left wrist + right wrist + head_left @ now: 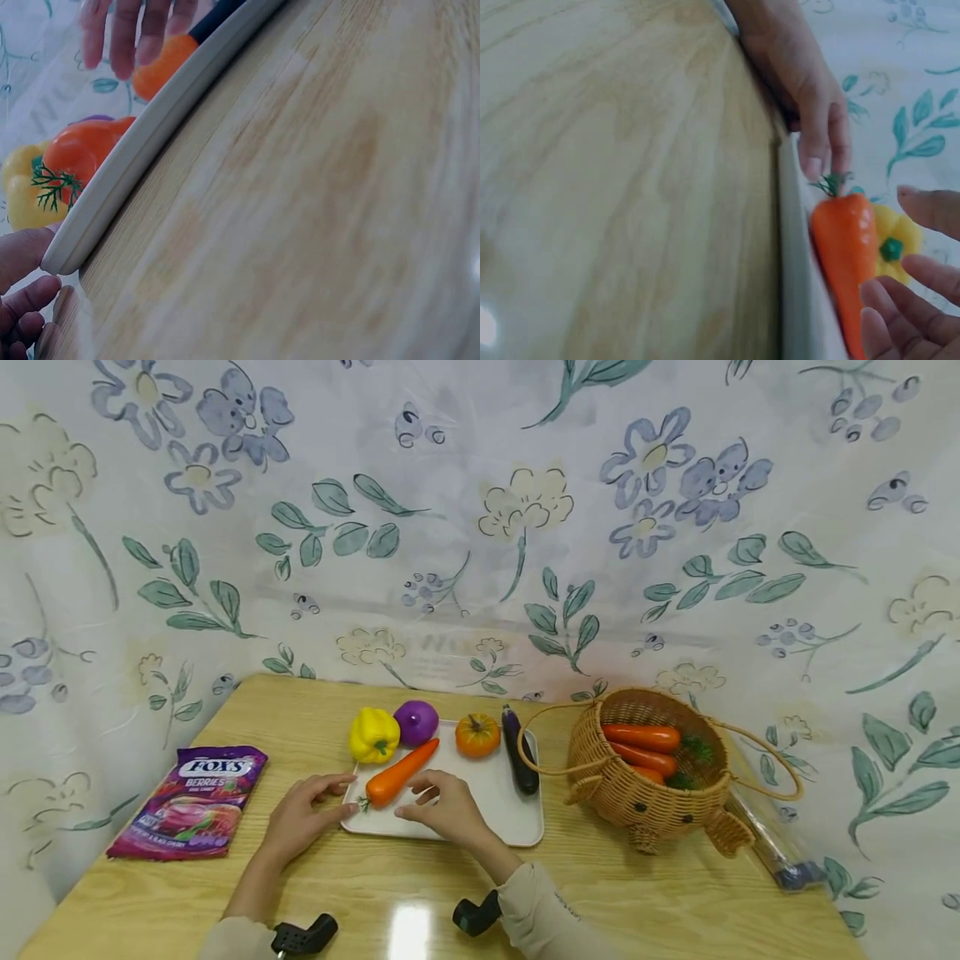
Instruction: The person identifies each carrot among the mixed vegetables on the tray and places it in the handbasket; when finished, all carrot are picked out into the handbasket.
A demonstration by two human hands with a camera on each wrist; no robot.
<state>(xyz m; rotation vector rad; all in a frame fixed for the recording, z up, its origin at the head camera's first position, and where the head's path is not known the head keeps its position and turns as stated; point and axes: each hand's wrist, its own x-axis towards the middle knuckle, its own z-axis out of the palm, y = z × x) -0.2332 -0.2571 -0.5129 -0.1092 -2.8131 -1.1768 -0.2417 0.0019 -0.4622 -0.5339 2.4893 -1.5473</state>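
My left hand (303, 814) is at the left end of the white tray (480, 814), its thumb and fingers spread apart at the rim. The left wrist view shows its fingertips right at the tray's corner (64, 259). An orange carrot (397, 777) with green leaves lies slanted on the tray between my hands. My right hand (447, 806) hovers over the tray, fingers loosely bent and apart, close beside the carrot and holding nothing. Behind the carrot are a yellow bell pepper (373, 735) and a purple onion (416, 722). Farther right sit a small orange pumpkin (477, 735) and a dark eggplant (519, 752).
A wicker basket (637, 810) holding several carrots (641, 737) stands right of the tray, one handle reaching over the tray's edge. A purple candy bag (191, 802) lies at the left. Beyond the wooden table (360, 902) hangs a floral cloth (465, 527).
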